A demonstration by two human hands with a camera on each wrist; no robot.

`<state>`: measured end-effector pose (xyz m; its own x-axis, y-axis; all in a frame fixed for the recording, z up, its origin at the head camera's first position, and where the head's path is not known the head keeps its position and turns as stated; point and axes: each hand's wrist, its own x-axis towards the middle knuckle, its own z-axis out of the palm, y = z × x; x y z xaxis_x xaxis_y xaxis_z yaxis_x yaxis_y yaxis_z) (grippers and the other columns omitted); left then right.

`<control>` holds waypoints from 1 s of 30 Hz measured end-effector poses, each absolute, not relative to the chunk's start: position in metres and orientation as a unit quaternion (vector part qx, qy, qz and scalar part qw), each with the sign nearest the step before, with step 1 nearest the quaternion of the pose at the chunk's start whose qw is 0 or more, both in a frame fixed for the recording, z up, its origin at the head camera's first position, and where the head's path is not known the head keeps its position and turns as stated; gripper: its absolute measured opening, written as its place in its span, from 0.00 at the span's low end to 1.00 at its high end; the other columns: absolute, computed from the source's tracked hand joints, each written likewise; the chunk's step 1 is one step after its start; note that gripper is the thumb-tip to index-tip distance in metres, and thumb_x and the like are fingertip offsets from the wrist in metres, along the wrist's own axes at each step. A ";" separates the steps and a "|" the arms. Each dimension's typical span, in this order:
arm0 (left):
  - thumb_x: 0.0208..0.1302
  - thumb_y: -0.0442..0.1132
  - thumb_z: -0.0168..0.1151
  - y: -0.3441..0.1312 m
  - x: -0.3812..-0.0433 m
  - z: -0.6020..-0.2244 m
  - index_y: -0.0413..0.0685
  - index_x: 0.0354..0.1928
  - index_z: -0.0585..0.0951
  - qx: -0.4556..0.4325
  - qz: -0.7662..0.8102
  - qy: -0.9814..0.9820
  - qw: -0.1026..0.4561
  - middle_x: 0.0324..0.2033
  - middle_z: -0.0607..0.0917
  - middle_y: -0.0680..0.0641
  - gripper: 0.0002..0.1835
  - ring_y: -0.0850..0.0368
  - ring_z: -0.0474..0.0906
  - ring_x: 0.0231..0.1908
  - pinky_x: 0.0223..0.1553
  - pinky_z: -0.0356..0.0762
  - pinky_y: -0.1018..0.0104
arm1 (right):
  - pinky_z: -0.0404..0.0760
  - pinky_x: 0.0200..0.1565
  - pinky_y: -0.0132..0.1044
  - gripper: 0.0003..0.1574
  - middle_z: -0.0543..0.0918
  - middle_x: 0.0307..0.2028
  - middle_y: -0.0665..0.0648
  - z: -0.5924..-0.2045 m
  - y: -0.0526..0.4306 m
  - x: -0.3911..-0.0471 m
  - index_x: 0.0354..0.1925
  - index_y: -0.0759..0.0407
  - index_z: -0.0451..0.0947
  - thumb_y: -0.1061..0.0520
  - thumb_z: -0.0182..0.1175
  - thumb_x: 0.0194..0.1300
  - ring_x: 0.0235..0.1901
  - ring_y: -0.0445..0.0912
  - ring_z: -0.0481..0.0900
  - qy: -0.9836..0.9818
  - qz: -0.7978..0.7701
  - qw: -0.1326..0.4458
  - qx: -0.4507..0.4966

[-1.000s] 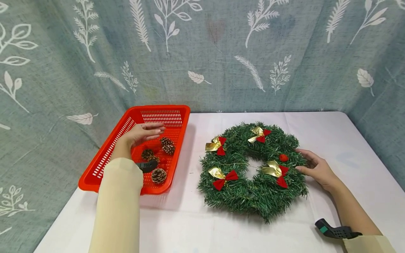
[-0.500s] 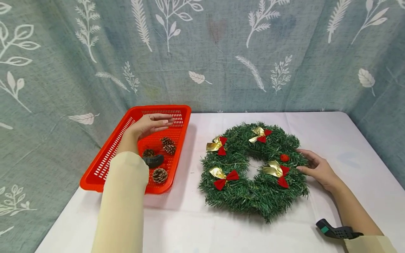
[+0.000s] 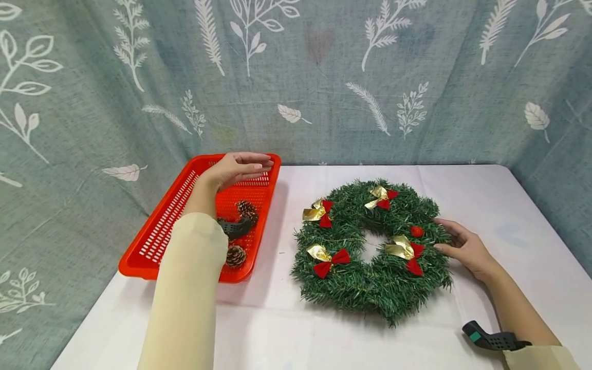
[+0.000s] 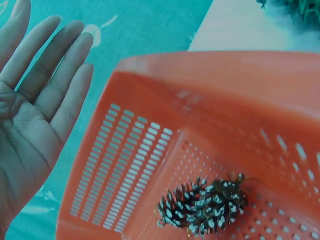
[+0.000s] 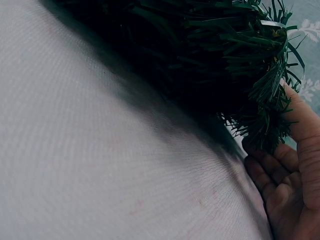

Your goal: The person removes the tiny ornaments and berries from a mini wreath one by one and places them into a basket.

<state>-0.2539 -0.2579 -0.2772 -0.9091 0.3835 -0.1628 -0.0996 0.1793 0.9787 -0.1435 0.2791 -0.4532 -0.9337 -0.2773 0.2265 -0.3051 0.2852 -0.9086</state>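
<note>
My left hand (image 3: 238, 170) hangs over the far part of the red plastic basket (image 3: 131, 271), fingers straight and nothing held. In the left wrist view, the palm (image 4: 25, 135) shows bare beside the basket wall. Inside the basket lie pine cones (image 3: 236, 256), some partly hidden by my arm; a snow-tipped pair (image 4: 205, 205) rests on the perforated floor. On the table, a green tinsel wreath (image 3: 361, 293) carries several red-and-gold bows (image 3: 329, 262) and a red ball (image 3: 417, 232). My right hand (image 3: 469, 254) grips the wreath's right edge, thumb and fingers around the tinsel.
A white cloth covers the table (image 3: 287, 334). Behind it hangs a grey-green curtain (image 3: 319, 118) with white leaf prints. A black wrist strap (image 3: 492, 339) sits on my right forearm, and another (image 3: 236, 227) shows on my left wrist.
My left hand has risen and moved right and away, toward the basket's far right corner, staying unfilled. My right hand and the wreath have kept their places.
</note>
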 end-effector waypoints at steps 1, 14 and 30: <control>0.63 0.34 0.62 -0.255 -0.254 -0.276 0.35 0.64 0.68 0.097 0.633 0.745 0.189 0.53 0.81 0.46 0.28 0.48 0.72 0.61 0.66 0.59 0.49 | 0.64 0.49 0.13 0.38 0.66 0.57 0.28 -0.453 0.279 -0.144 0.67 0.53 0.64 0.68 0.61 0.61 0.55 0.19 0.61 -0.802 0.569 0.012 0.181; 0.64 0.34 0.60 -0.221 -0.259 -0.264 0.37 0.62 0.72 0.131 0.594 0.768 0.200 0.56 0.79 0.42 0.24 0.54 0.76 0.57 0.66 0.62 0.52 | 0.64 0.49 0.13 0.38 0.67 0.58 0.29 -0.452 0.279 -0.144 0.67 0.51 0.65 0.68 0.60 0.61 0.55 0.19 0.61 -0.799 0.573 0.013 0.185; 0.63 0.32 0.60 -0.167 -0.267 -0.270 0.35 0.57 0.76 0.208 0.567 0.756 0.251 0.56 0.79 0.38 0.20 0.46 0.74 0.58 0.62 0.69 0.54 | 0.65 0.49 0.13 0.38 0.67 0.59 0.31 -0.453 0.278 -0.144 0.67 0.50 0.65 0.69 0.60 0.61 0.55 0.19 0.62 -0.792 0.579 0.016 0.192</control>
